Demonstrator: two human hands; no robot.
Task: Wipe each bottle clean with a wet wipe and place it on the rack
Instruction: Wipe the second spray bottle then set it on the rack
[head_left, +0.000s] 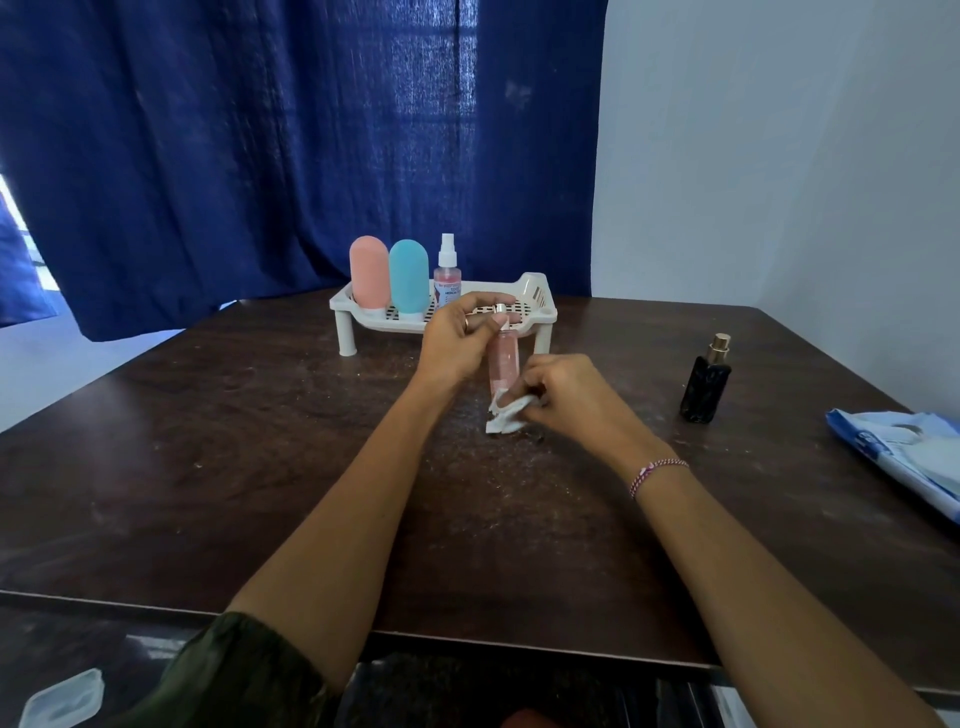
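Head view, places given from the rack
Rack: stood white and slotted on the dark table, its right half bare.
Already on the rack: stood side by side at its left end, a pink tube, a blue tube and a clear spray bottle.
Slim pink bottle: was held roughly upright just in front of the rack, off the table, between both hands.
Left hand: curled round the bottle's top, fingers closed at the cap.
Right hand: pinched a crumpled wet wipe against the bottle's lower end.
Handling, pink bottle: judged light and stiff, likely slick once damp; best gripped at the neck below the cap while wiping the body.
Black bottle: stood well to the right of the rack, gold cap up, no hand on it.
Handling, black bottle: judged heavier and breakable, probably glass; best taken round the body, not the cap.
Wipe pack: lay further right of the rack than the black bottle, by the table edge.
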